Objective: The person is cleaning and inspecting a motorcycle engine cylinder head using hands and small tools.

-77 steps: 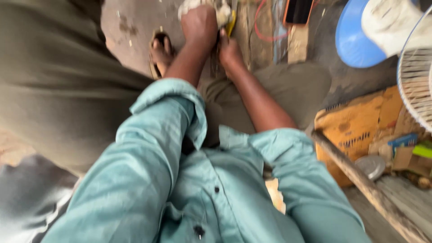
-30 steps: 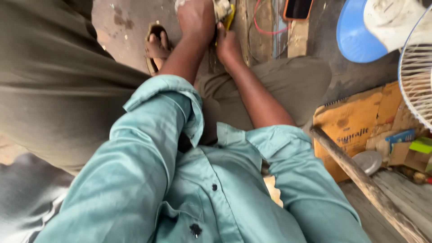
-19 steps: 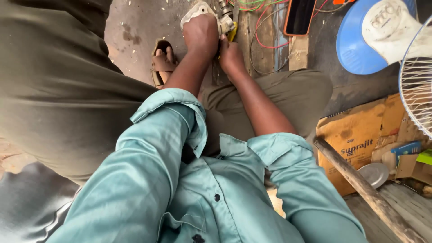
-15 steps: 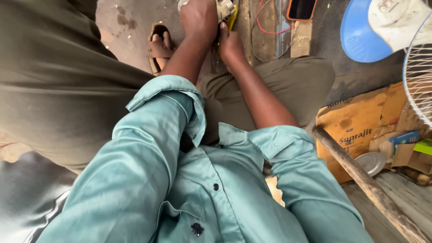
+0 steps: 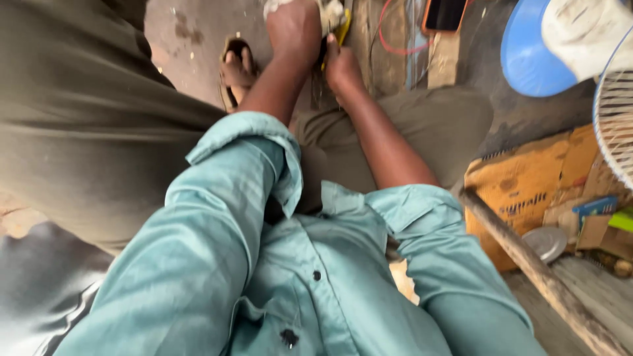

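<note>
Left hand (image 5: pixel 293 29) sits at twelve o'clock, fingers curled shut over a pale lump (image 5: pixel 330 12) — what that lump is I cannot tell. Right hand (image 5: pixel 343 66), just beside it toward one o'clock, is closed on a yellow-handled tool (image 5: pixel 341 29) (only part of the handle shows). A sandalled foot (image 5: pixel 236 69) lies at eleven o'clock, a phone (image 5: pixel 445 14) and red wire (image 5: pixel 389 39) at one — a blue fan base (image 5: pixel 527 59) at two.
</note>
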